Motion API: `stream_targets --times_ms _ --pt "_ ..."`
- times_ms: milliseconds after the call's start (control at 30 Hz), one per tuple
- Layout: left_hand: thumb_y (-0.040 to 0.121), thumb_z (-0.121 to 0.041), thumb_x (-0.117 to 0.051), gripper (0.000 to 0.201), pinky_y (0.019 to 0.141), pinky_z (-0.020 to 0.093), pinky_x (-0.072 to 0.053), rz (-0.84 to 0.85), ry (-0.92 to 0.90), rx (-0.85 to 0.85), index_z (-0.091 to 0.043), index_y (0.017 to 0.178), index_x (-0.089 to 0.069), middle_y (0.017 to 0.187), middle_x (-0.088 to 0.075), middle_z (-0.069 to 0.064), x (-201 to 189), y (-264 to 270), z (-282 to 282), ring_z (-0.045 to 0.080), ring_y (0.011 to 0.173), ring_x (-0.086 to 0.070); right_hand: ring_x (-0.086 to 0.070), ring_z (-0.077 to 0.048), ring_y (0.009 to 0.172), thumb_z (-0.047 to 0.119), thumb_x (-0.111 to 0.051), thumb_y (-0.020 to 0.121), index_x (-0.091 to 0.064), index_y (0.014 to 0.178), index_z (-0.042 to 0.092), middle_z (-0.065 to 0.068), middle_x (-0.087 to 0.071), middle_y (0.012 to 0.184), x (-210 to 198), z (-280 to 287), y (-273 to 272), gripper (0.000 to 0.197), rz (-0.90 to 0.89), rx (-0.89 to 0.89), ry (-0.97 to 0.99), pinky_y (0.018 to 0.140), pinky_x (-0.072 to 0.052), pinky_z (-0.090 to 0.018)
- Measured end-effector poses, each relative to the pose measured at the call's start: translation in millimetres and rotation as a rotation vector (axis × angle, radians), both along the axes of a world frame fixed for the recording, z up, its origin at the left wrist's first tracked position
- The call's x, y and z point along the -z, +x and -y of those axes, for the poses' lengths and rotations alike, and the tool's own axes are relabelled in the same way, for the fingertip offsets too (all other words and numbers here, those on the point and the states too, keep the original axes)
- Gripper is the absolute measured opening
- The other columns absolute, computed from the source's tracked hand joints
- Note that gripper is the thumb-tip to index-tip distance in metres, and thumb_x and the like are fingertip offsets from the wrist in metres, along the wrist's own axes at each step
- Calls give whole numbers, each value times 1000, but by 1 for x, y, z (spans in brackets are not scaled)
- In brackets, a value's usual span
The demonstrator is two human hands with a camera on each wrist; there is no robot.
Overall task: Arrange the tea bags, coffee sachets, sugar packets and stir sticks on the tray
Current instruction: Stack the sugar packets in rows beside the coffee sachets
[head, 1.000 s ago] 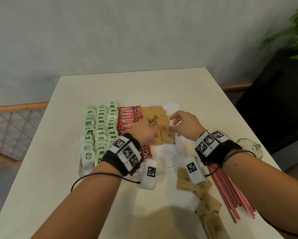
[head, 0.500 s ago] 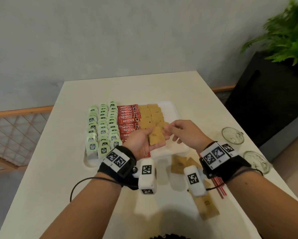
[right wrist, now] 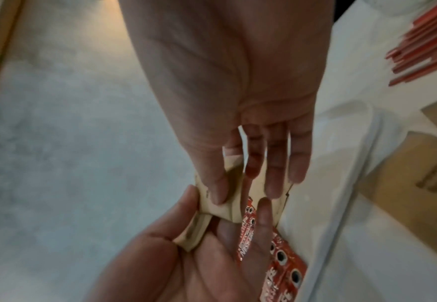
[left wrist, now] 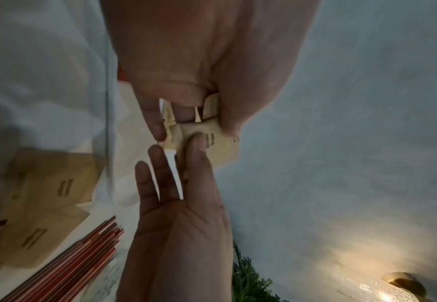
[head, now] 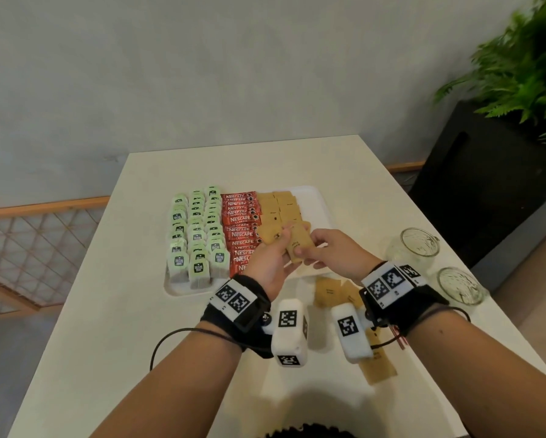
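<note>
Both hands meet on a small stack of brown sugar packets (head: pixel 298 245), held in the air just above the near right part of the tray (head: pixel 320 200). The left hand (head: pixel 270 263) cradles the stack from below, thumb on top; the right hand (head: pixel 335 252) pinches the top packet between thumb and fingers (right wrist: pixel 274 175), apparently peeling it off.

These packets look light, thin and soft, and bend under the thumb. I would hold them by the flat faces near an edge, gently, since they likely slide over each other.

On the tray, sugar rows sit right of the red coffee sachets (head: pixel 241 229); green tea bags (head: pixel 197 235) fill the left. More packets (head: pixel 328 290) and red stir sticks (left wrist: pixel 83 263) lie off the tray's near right side.
</note>
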State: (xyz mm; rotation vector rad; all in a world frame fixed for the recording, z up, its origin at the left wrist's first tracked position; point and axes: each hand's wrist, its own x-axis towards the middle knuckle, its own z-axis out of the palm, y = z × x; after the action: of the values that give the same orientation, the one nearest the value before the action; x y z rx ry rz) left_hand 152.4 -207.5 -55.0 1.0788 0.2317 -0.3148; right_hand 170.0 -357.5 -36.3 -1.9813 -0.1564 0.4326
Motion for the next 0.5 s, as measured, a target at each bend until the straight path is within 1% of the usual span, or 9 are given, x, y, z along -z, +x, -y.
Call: stream_targets --times_ms 33,67,133,200,267,333,367,433,500 --pt "103 -28 -44 30 96 39 -50 12 -3 -34 -17 127 -60 124 -68 4 0 -1 -3 20 112 -64 -68 -17 86 20 -71 87 -53 81 10 -4 -67 101 -1 1 0 22 8 -14 37 83 -57 -35" --pt "103 -27 -46 28 94 38 -51 25 31 -76 -17 122 -62 121 -69 4 -1 -2 -6 19 112 -65 -70 -17 88 14 -68 88 -49 80 9 -9 -68 104 -3 3 0 22 28 -26 55 83 -58 -37" --pt "103 -26 -46 21 91 35 -51 89 245 -166 -22 107 -66 111 -73 0 -2 -1 -15 16 109 -66 -73 -18 85 7 -62 90 -41 80 10 -10 -69 103 -9 6 0 23 56 -70 44 77 -60 -37" --pt "103 -24 -45 20 94 36 -50 233 495 -195 -26 100 -64 104 -73 -4 -2 1 -26 15 106 -66 -74 -18 80 7 -60 90 -39 79 12 -7 -68 93 -13 10 1 24 77 -123 -39 70 -58 -35" --pt "102 -23 -46 18 96 39 -49 373 681 -100 -24 107 -63 102 -73 -6 -3 3 -33 12 103 -65 -71 -17 73 6 -60 89 -41 78 13 -5 -64 82 -14 12 4 23 112 -176 -135 69 -57 -38" --pt "102 -26 -47 26 92 35 -50 450 818 73 -17 121 -62 104 -70 -7 -5 4 -34 10 98 -64 -66 -15 67 5 -62 88 -47 80 11 -4 -64 77 -14 13 9 18 128 -206 -165 70 -57 -39" --pt "101 -28 -48 31 87 30 -50 484 898 156 -15 126 -61 105 -68 -6 -6 4 -33 8 94 -63 -65 -14 65 6 -64 87 -50 83 8 -5 -64 76 -13 13 12 15 131 -207 -163 69 -57 -38" --pt "100 -34 -50 34 74 23 -49 533 1018 242 -16 126 -61 104 -66 -4 -5 4 -30 7 81 -65 -64 -12 62 11 -68 87 -56 88 3 -5 -64 75 -12 11 19 15 142 -188 -141 64 -57 -31" --pt "99 -33 -53 30 60 24 -48 494 1004 236 -15 121 -61 93 -65 -4 -5 5 -27 7 67 -65 -63 -11 61 13 -72 86 -62 91 2 -5 -64 74 -12 10 25 16 148 -150 -105 60 -54 -25"
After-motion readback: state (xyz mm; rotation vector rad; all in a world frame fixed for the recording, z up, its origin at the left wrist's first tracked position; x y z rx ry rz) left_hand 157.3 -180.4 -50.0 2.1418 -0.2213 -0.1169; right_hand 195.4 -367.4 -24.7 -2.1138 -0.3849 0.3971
